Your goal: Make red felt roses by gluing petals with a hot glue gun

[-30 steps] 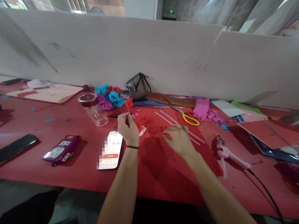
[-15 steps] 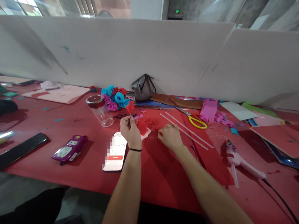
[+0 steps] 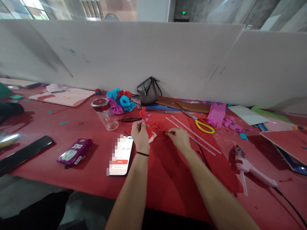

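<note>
My left hand (image 3: pixel 140 135) is closed in a pinch on a small red crepe paper flower (image 3: pixel 143 112), which stands up above the fingertips. To its right, my right hand (image 3: pixel 179 138) has thumb and forefinger pressed together low over the table, on what looks like a thin piece of red crepe paper (image 3: pixel 162 134). Red on red makes its outline hard to see. Between the hands lie loose red paper scraps (image 3: pixel 157 126) and a pale-edged piece (image 3: pixel 152 137). A lit phone (image 3: pixel 122 159) lies just left of my left wrist.
Behind are blue, pink and red paper flowers (image 3: pixel 122 103), a clear jar (image 3: pixel 106 118), glasses (image 3: pixel 129 120) and a dark bag (image 3: pixel 148 92). To the right lie clear sticks (image 3: pixel 199 137), yellow-handled scissors (image 3: pixel 204 127) and a corded glue gun (image 3: pixel 254 172). A purple pouch (image 3: pixel 74 153) sits left.
My left hand has lowered slightly and moved right with the red flower. The right hand's fingers have shifted from a curled fist to an extended fingertip pinch. The view has turned slightly left.
</note>
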A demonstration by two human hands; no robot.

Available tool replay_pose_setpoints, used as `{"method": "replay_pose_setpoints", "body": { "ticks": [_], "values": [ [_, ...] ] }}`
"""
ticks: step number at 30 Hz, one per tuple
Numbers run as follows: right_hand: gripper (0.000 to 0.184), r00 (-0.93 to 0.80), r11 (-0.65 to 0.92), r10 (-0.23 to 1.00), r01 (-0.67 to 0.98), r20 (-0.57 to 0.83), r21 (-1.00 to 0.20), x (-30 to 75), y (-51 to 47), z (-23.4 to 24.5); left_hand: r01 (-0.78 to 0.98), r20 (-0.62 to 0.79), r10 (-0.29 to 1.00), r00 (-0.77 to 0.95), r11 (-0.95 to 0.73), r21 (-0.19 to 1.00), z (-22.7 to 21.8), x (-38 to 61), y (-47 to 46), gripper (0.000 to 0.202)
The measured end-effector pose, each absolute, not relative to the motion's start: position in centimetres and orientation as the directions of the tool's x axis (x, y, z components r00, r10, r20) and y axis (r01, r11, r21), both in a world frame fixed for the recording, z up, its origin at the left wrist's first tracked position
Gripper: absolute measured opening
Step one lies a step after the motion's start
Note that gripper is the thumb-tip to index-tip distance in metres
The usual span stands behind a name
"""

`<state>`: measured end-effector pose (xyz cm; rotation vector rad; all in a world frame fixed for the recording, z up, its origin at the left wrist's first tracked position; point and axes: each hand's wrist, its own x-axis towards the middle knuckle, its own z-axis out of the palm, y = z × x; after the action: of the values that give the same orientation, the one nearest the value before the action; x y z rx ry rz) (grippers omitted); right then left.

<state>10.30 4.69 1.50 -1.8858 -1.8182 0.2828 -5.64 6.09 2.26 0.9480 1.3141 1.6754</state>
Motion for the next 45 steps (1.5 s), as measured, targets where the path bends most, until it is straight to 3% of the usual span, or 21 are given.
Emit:
{"method": "replay_pose_setpoints", "body": {
  "ticks": [3, 9, 13, 19, 25, 31, 35, 39, 45],
  "values": [
    [0.014, 0.118, -0.001, 0.973, 0.863, 0.2, -0.506, 10.3, 4.8, 1.4, -0.143, 0.067, 0.896, -0.438, -0.143, 0.979, 2.0, -4.8, 6.1, 0.007],
    [0.019, 0.016, 0.099, 0.976, 0.855, 0.217, -0.509, 10.3, 5.0, 1.2, -0.219, -0.1, 0.978, -0.181, 0.059, 0.974, 1.7, -2.8, 5.4, 0.003],
    [0.02, -0.045, 0.158, 0.976, 0.823, 0.215, -0.546, 10.5, 5.2, 0.8, -0.109, -0.125, 0.981, -0.147, 0.109, 0.988, 0.5, -1.9, 5.4, 0.004],
    [0.015, 0.034, 0.164, 0.96, 0.733, 0.276, -0.66, 10.8, 5.5, 0.5, 0.102, -0.148, 0.957, -0.249, 0.178, 0.979, -0.8, -1.8, 5.7, 0.009],
    [0.012, 0.254, 0.117, 0.916, 0.569, 0.31, -0.814, 11.3, 5.7, 0.6, 0.129, -0.165, 0.952, -0.258, 0.203, 0.971, -0.2, -1.8, 5.4, 0.012],
    [0.021, 0.523, 0.219, 0.811, 0.143, 0.262, -0.965, 12.5, 5.3, 1.7, 0.015, -0.164, 0.959, -0.229, 0.172, 0.985, -0.4, -1.7, 5.3, 0.015],
    [0.027, 0.501, 0.216, 0.857, -0.128, 0.125, -0.968, 13.0, 3.3, 3.3, -0.272, -0.106, 0.986, -0.132, 0.067, 0.96, 0.8, -1.4, 4.8, 0.013],
    [0.034, 0.474, 0.171, 0.88, -0.263, 0.027, -0.95, 12.7, 1.4, 4.4, -0.533, -0.115, 0.988, 0.098, 0.15, 0.832, 1.9, -1.0, 4.0, 0.022],
    [0.029, 0.49, 0.198, 0.872, -0.308, 0.024, -0.93, 11.7, 0.6, 4.7, -0.595, -0.174, 0.972, 0.158, 0.235, 0.769, 1.7, 0.0, 3.0, 0.031]
  ]
}}
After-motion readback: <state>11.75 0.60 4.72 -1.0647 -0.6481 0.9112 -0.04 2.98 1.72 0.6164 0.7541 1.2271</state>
